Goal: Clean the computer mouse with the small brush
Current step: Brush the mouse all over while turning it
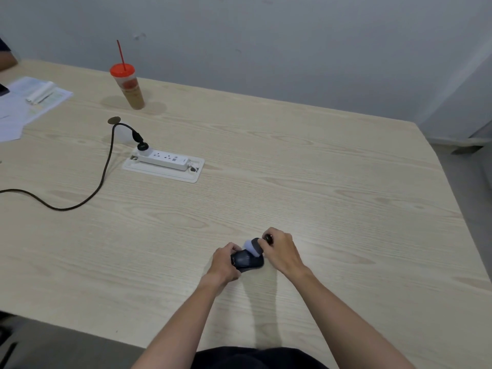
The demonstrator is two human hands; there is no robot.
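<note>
Mouse cleaning: my left hand (225, 262) clamps the small, rigid, smooth black plastic computer mouse (247, 260), well nearer me than the white power strip (163, 160); I judge side grips safest. My right hand (279, 250) grasps the soft white-bristled small brush (254, 246) against it.

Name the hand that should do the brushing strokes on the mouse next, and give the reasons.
Right. The right hand already grips the brush, whose white bristles touch the mouse. The left hand holds the mouse steady on the table.

Mouse (246, 260) left side under left hand (225, 263) — brush (255, 246) handle within right hand (282, 253)
</note>
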